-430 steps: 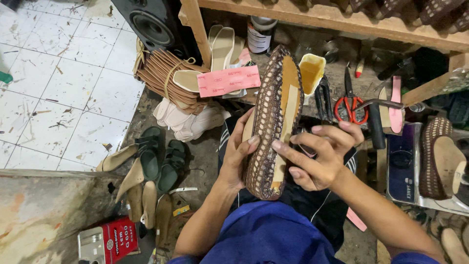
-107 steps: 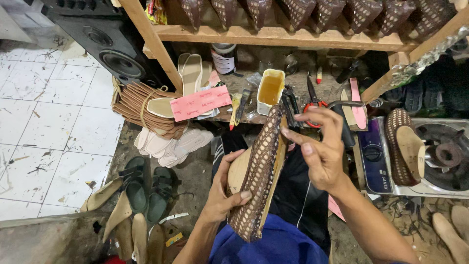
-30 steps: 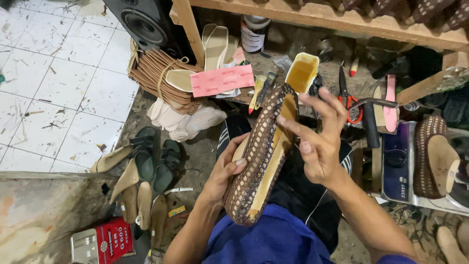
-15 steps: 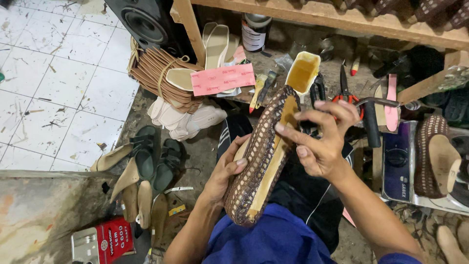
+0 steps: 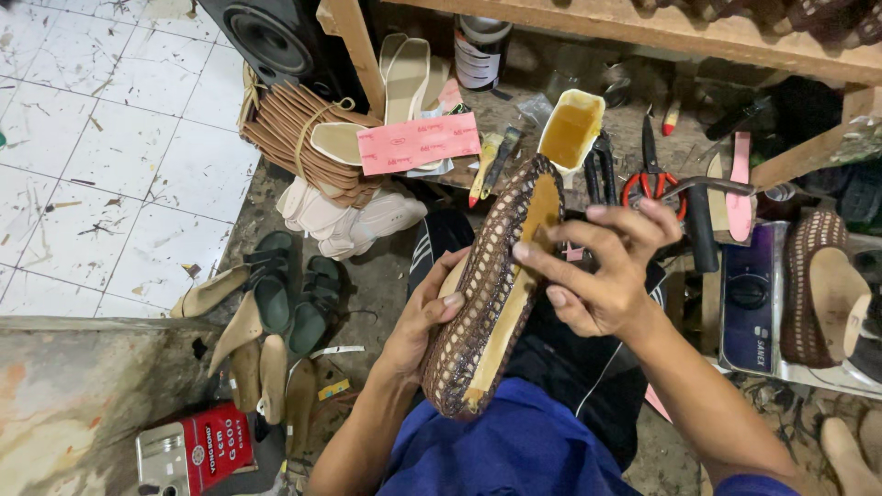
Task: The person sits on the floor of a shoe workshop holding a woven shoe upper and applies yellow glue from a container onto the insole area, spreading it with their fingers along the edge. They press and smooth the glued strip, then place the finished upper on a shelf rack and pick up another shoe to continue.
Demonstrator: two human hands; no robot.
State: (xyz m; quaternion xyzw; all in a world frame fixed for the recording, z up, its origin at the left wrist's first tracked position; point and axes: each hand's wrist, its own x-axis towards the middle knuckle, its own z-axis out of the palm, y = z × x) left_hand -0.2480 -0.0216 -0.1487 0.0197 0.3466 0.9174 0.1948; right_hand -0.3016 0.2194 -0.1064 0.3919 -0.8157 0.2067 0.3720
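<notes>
I hold a brown woven shoe upper on a tan last [image 5: 487, 294], sole side turned up and toe pointing away from me. My left hand [image 5: 424, 317] grips its left side from below, thumb against the weave. My right hand [image 5: 602, 271] rests at the right edge near the toe, fingertips pressing the woven rim onto the tan insole. Just beyond the toe stands a yellow cup of glue [image 5: 570, 131].
Red-handled scissors [image 5: 649, 174], a hammer [image 5: 698, 216] and brushes lie on the low bench. A bundle of tan insoles [image 5: 299, 138] with a pink card [image 5: 418, 144], dark sandals [image 5: 289, 294], a red tin [image 5: 197, 450] and another woven shoe [image 5: 822, 285] surround me.
The shoe has stayed tilted in my lap. My right hand has shifted slightly along the shoe's right edge near the toe; my left hand keeps its grip.
</notes>
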